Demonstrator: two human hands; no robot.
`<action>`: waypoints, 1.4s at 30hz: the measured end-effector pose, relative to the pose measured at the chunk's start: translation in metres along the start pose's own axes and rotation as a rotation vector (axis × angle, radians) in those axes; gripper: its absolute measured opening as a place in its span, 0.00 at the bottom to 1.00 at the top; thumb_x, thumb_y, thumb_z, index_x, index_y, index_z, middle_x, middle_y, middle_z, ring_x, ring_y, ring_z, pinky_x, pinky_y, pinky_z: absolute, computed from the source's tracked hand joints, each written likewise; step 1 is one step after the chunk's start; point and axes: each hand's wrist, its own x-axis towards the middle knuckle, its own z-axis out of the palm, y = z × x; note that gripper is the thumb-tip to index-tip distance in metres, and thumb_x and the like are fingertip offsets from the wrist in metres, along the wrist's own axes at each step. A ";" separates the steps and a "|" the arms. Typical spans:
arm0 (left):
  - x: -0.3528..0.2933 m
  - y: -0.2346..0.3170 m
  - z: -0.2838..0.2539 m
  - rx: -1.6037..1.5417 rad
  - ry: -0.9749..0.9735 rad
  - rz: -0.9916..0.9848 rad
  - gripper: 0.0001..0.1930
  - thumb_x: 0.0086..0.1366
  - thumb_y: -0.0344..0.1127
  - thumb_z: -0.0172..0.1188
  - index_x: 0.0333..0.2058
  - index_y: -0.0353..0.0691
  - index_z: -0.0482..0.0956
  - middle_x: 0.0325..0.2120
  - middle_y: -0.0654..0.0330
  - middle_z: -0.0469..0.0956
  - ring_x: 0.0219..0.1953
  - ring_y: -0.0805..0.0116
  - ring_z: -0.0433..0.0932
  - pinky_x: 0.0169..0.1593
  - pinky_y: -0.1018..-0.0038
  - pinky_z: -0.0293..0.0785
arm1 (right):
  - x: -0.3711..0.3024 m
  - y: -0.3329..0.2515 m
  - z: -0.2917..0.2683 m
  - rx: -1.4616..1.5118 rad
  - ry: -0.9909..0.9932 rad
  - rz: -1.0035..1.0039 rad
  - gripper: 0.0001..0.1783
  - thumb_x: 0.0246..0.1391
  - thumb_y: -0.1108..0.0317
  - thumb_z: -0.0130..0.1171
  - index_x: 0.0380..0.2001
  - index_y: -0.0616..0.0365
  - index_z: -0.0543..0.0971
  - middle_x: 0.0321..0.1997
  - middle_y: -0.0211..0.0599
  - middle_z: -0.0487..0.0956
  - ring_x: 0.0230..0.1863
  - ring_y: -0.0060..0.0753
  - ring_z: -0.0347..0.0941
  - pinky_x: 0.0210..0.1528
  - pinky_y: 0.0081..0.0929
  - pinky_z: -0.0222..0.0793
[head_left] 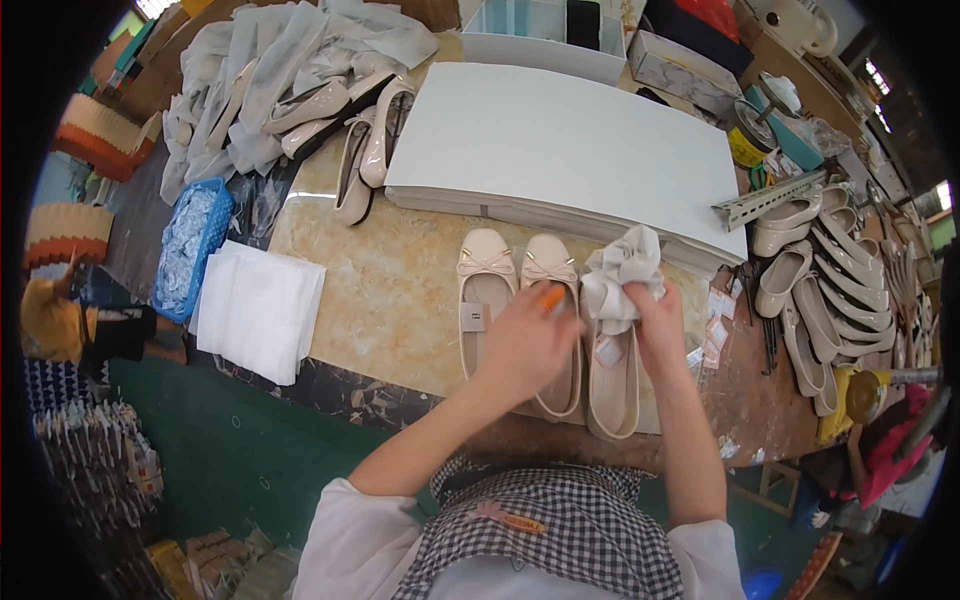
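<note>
Three cream patent ballet flats stand side by side on the table, toes away from me: a left flat [470,345], a middle flat [548,255] with a bow, and a right flat [614,395]. My left hand [525,345] is over the middle flat, fingers curled and partly hidden. An orange piece [551,296] shows at its fingertips; I cannot tell whether it is worn or held. Crumpled white tissue paper [622,270] covers the right flat's toe, and my right hand [655,325] grips its right side. A small tag [474,317] lies in the left flat.
Beyond the flats lies a large white stack of sheets or boards [560,135]. To the left are folded white tissue [262,310] and a blue basket [218,205]. More flats [375,140] lie at the back left; others [840,270] crowd the right beside a metal rail [770,203].
</note>
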 end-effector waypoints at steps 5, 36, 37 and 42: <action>-0.058 0.013 0.029 0.579 -0.193 0.324 0.39 0.59 0.63 0.51 0.42 0.21 0.76 0.43 0.38 0.75 0.54 0.47 0.70 0.67 0.57 0.50 | 0.007 0.038 0.035 -1.385 0.066 -0.785 0.20 0.35 0.70 0.62 0.38 0.60 0.81 0.31 0.36 0.70 0.39 0.35 0.71 0.40 0.34 0.68; 0.072 0.053 -0.008 0.236 0.039 0.646 0.09 0.56 0.40 0.59 0.29 0.41 0.76 0.31 0.53 0.74 0.39 0.55 0.74 0.41 0.61 0.72 | -0.058 0.018 -0.050 0.356 0.191 -0.171 0.28 0.60 0.65 0.53 0.62 0.60 0.63 0.58 0.43 0.71 0.59 0.38 0.68 0.60 0.35 0.66; 0.046 0.070 -0.013 0.153 0.029 0.725 0.07 0.55 0.38 0.59 0.26 0.41 0.76 0.34 0.53 0.76 0.44 0.57 0.74 0.46 0.63 0.72 | -0.057 0.023 -0.056 0.604 0.148 -0.036 0.28 0.62 0.64 0.50 0.63 0.60 0.61 0.59 0.43 0.70 0.58 0.37 0.68 0.60 0.35 0.67; 0.010 0.071 -0.047 -0.100 0.216 0.615 0.04 0.52 0.31 0.62 0.26 0.41 0.77 0.37 0.54 0.77 0.49 0.61 0.73 0.54 0.69 0.68 | -0.068 0.000 0.004 0.507 -0.081 0.202 0.26 0.65 0.63 0.46 0.62 0.64 0.61 0.62 0.44 0.67 0.59 0.39 0.68 0.59 0.35 0.67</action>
